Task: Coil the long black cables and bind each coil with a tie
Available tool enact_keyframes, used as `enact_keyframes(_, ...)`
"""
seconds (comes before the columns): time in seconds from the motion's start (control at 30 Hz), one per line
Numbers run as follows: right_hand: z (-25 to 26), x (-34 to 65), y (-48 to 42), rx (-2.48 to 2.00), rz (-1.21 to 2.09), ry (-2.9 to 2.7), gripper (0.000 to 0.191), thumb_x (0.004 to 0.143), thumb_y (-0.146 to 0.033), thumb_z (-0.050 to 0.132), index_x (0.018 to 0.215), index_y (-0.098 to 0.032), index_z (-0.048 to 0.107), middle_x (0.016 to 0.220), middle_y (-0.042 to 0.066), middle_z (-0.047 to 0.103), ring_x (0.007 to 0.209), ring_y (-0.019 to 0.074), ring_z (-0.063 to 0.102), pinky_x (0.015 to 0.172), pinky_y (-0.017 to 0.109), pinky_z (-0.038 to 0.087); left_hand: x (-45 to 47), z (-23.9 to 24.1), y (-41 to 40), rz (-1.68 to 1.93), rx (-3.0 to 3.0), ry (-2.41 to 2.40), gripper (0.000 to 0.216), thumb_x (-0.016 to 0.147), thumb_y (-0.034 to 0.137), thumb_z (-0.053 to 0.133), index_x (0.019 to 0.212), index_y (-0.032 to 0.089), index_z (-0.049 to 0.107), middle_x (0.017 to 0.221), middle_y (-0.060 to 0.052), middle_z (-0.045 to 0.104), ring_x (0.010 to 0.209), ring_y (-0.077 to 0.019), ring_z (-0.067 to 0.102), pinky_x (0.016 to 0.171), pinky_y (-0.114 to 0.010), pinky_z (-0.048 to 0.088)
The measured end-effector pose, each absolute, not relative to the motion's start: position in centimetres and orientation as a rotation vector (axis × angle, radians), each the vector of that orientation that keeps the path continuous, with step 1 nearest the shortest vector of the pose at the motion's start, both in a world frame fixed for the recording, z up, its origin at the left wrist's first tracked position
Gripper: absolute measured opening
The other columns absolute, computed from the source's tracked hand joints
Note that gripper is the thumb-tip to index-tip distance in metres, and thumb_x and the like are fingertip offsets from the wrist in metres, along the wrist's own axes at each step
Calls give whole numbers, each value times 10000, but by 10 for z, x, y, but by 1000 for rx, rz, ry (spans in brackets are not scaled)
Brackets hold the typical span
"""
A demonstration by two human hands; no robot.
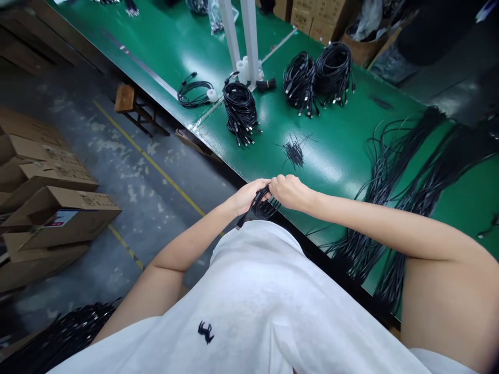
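Close to my waist, at the table's front edge, my left hand (251, 196) is wrapped round a coiled black cable (265, 206). One plug end of it hangs down by my shirt. My right hand (290, 191) is closed at the top of the same coil, its fingertips meeting those of my left hand. What the right fingertips pinch is too small to make out. Beyond my hands, a small pile of short black ties (294, 151) lies on the green table (331, 150).
Coiled cable bundles (239, 106) stand behind, with two more bundles (299, 78) farther right. Long loose cables (405, 166) spread over the table's right side. A white post (249, 41) rises from the table. Cardboard boxes (70, 218) and a wooden stool (125, 98) are on the left floor.
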State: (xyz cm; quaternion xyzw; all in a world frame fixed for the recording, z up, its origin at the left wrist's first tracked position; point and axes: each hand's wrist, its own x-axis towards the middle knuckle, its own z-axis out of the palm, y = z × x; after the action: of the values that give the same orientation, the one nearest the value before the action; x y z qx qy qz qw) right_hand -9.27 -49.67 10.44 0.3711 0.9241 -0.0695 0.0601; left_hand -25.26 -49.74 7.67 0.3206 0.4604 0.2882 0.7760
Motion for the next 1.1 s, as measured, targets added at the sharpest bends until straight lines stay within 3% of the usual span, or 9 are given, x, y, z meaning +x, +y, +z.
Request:
enact_keyframes(0.1, 112, -95, -484, 1273, -177, 2662, 321, 906, -146, 350, 1027, -51, 631, 901, 214, 626, 810, 274, 551, 563, 336, 321, -245, 75, -491, 779, 666, 1058, 425, 769, 85, 471, 1174, 155, 580, 697, 0, 609, 601, -95, 558, 577, -201, 434)
enact_keyframes(0.2, 112, -96, -476, 1376, -230, 2617, 288, 912, -175, 401, 1035, -53, 631, 954, 220, 645, 868, 290, 590, 581, 324, 337, -245, 68, -485, 767, 745, 975, 605, 705, 42, 506, 1285, 212, 533, 765, -1, 631, 683, -125, 601, 662, -244, 457)
enact_keyframes(0.43, 106, -95, -471, 1466, -258, 2591, 285, 926, -238, 433, 1057, -68, 620, 980, 196, 671, 860, 286, 641, 597, 314, 340, -260, 69, -463, 730, 1794, 1117, 437, 603, 120, 804, 1010, 194, 663, 894, -69, 602, 1049, -306, 519, 929, -406, 366)
enact_keyframes(0.57, 111, -101, -466, 1411, -147, 2515, 247, 890, -146, 398, 980, -81, 618, 932, 171, 662, 847, 258, 640, 565, 302, 321, -246, 77, -459, 611, 2294, 1382, 227, 714, 241, 772, 837, 157, 601, 950, -134, 581, 1076, -348, 500, 924, -459, 362)
enact_keyframes(0.77, 97, -89, -465, 1127, 28, 2444, 257, 899, -114, 377, 988, -46, 608, 909, 183, 632, 828, 258, 608, 559, 309, 320, -241, 61, -461, 133, 2028, 1124, 210, 864, 268, 598, 1037, 153, 565, 858, -51, 652, 786, -200, 631, 748, -331, 494)
enact_keyframes(0.87, 89, -80, -467, 824, 142, 2610, 284, 928, -91, 333, 954, -66, 615, 877, 153, 629, 792, 230, 582, 599, 323, 331, -258, 56, -452, 339, 2196, 982, 333, 859, 214, 597, 1189, 181, 571, 1151, -108, 643, 1056, -233, 616, 927, -395, 472)
enact_keyframes(0.97, 89, -80, -470, 510, 217, 2806, 351, 987, -138, 257, 931, -106, 603, 833, 108, 619, 749, 195, 548, 621, 328, 322, -268, 59, -439, 436, 2450, 752, 514, 767, 219, 714, 1262, 228, 577, 1482, -134, 425, 1399, -321, 334, 1118, -513, 291)
enact_keyframes(1.03, 92, -85, -471, 401, 245, 2858, 378, 1002, -153, 220, 946, -120, 592, 832, 91, 612, 739, 187, 534, 626, 329, 316, -268, 62, -433, 302, 2513, 629, 494, 733, 235, 744, 1211, 224, 617, 1472, -124, 449, 1426, -340, 281, 1142, -550, 227)
enact_keyframes(1.1, 95, -90, -469, 415, 261, 2850, 370, 991, -134, 223, 950, -112, 589, 861, 101, 611, 747, 190, 529, 633, 336, 318, -263, 62, -432, 183, 2514, 689, 392, 745, 249, 722, 1125, 184, 652, 1307, -140, 587, 1328, -333, 423, 1106, -519, 303)
